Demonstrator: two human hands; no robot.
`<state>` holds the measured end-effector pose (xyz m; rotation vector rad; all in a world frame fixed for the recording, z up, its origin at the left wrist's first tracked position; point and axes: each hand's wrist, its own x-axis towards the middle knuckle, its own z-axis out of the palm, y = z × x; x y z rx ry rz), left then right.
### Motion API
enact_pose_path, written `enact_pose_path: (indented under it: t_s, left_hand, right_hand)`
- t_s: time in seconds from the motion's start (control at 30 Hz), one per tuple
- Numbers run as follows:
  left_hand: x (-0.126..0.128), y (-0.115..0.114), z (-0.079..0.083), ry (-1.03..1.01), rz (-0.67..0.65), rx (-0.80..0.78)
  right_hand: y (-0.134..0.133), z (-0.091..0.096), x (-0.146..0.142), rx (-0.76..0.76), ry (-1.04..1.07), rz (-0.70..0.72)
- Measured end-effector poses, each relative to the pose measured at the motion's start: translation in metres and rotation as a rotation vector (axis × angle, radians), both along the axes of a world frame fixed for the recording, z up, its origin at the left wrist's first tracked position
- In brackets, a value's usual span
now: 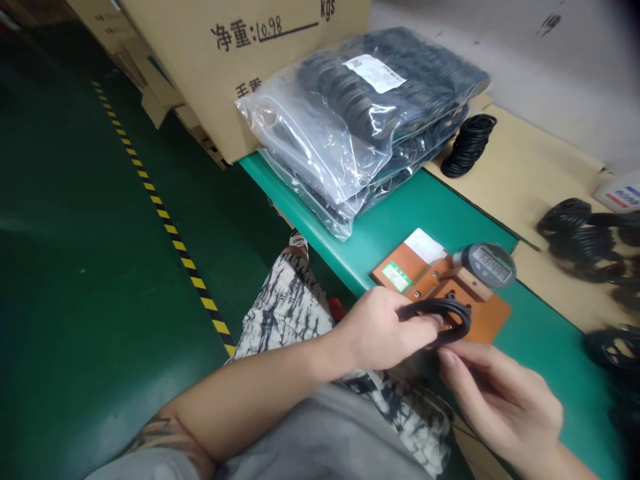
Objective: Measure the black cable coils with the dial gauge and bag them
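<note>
My left hand (383,330) is closed around a small bundle of black rings (463,323), which loops out past the fingers. Just below that loop, the thumb and forefinger of my right hand (505,397) come together in a pinch. Whatever lies between those fingertips is too hidden to make out. Right behind the rings, an orange-brown measuring fixture (400,263) rests on the green tabletop (540,317). It carries a round digital dial gauge (487,265), whose digits are blurred.
Clear plastic bags of black rings (370,113) are piled at the table's back, against a large cardboard box (200,73). A stack of black rings (469,145) stands on the cardboard sheet (530,160). More black ring bundles (575,240) lie at right, near a white bottle (620,193).
</note>
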<state>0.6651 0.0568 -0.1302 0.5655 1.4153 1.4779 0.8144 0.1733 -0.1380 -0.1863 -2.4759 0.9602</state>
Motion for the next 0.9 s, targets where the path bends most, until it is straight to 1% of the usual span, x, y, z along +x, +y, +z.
enact_pose_path:
  t_s: [0.17, 0.4, 0.57, 0.7, 0.8, 0.9]
  left_hand:
    - [-0.001, -0.001, 0.002, 0.027, 0.007, -0.005]
    - [-0.003, -0.001, 0.001, 0.086, -0.04, -0.056]
    - [-0.005, -0.001, 0.007, 0.101, -0.059, -0.095]
    - [-0.007, -0.001, 0.011, 0.084, -0.081, -0.089]
    - [-0.007, 0.0, 0.009, 0.086, -0.093, -0.091]
    - [-0.008, -0.001, 0.005, 0.122, -0.095, -0.128]
  right_hand:
    - [-0.002, 0.004, -0.004, -0.018, 0.016, 0.017]
    - [-0.004, 0.008, -0.008, -0.022, 0.036, 0.008]
    - [-0.005, 0.011, -0.011, -0.012, 0.048, 0.008]
    - [-0.004, 0.014, -0.015, -0.017, 0.067, 0.03]
    - [-0.002, 0.013, -0.017, -0.059, 0.076, 0.063]
    - [0.0, 0.007, -0.016, -0.151, 0.083, 0.117]
